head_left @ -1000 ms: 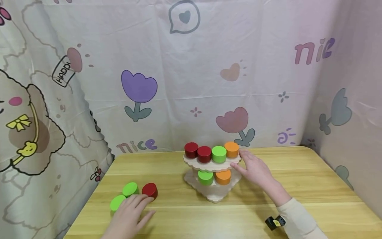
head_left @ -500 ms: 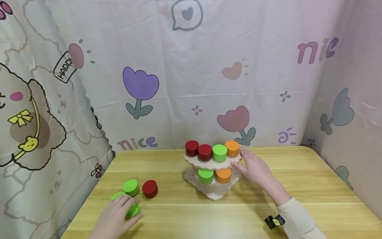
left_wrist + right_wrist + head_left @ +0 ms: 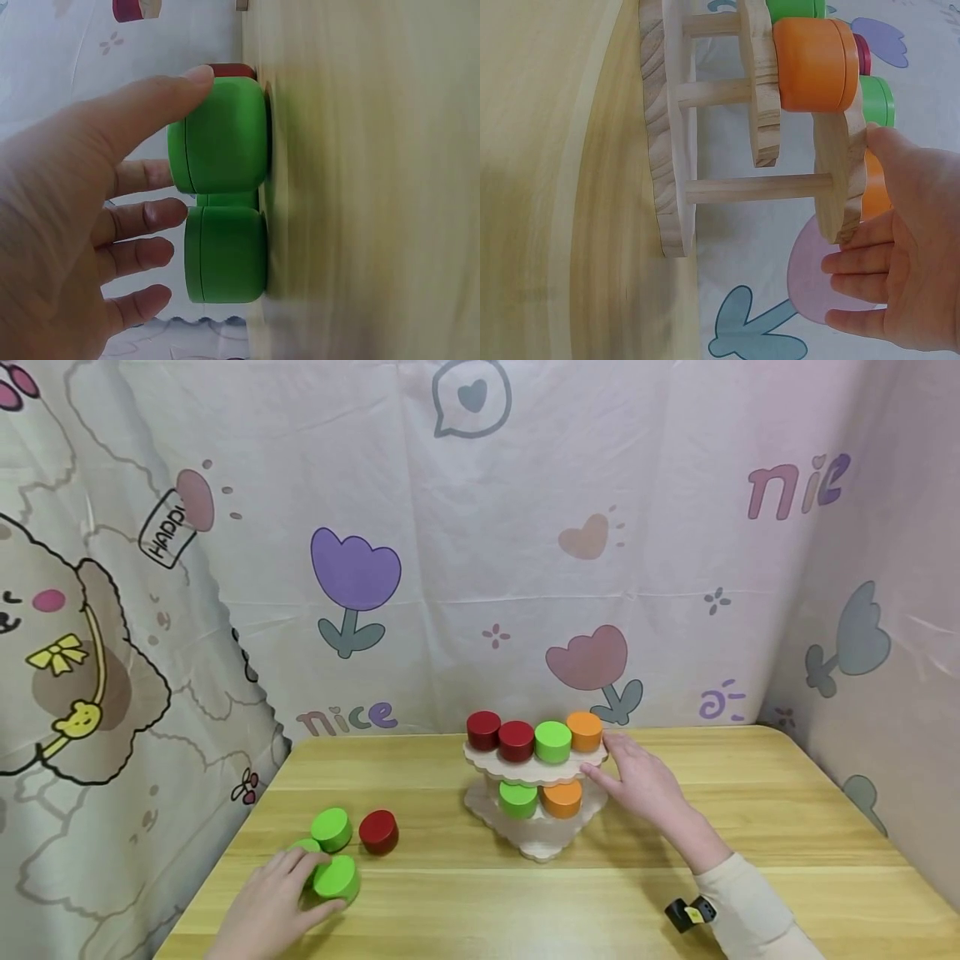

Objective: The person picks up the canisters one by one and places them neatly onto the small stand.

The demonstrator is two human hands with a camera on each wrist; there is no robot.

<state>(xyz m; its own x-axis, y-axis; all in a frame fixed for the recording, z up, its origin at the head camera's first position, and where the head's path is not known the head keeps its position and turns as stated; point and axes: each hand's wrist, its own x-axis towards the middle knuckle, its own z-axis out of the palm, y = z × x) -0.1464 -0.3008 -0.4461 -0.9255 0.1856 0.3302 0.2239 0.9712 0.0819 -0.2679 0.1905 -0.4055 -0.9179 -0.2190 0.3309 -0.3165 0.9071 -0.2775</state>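
Note:
In the head view, my left hand (image 3: 273, 893) is at the front left, thumb and index finger around a green cylindrical block (image 3: 337, 878). The left wrist view shows the thumb at one side of this green block (image 3: 225, 135) and the index finger partly hidden behind it; the other fingers are spread. Two more green blocks (image 3: 332, 829) and a red block (image 3: 378, 832) stand close by. My right hand (image 3: 641, 781) holds the right edge of a tiered wooden stand (image 3: 540, 843). In the right wrist view, its thumb lies by the top board (image 3: 844, 180).
On the stand's upper board are two red blocks (image 3: 516, 741), a green block (image 3: 552, 742) and an orange block (image 3: 584, 732). Lower down sit a green block (image 3: 517, 800) and an orange block (image 3: 562, 799). A patterned curtain (image 3: 465, 527) hangs behind the wooden table (image 3: 450, 918).
My left hand has moved left, away from the red block and to the nearest green block, which shows more fully now. The right hand stays at the stand's edge.

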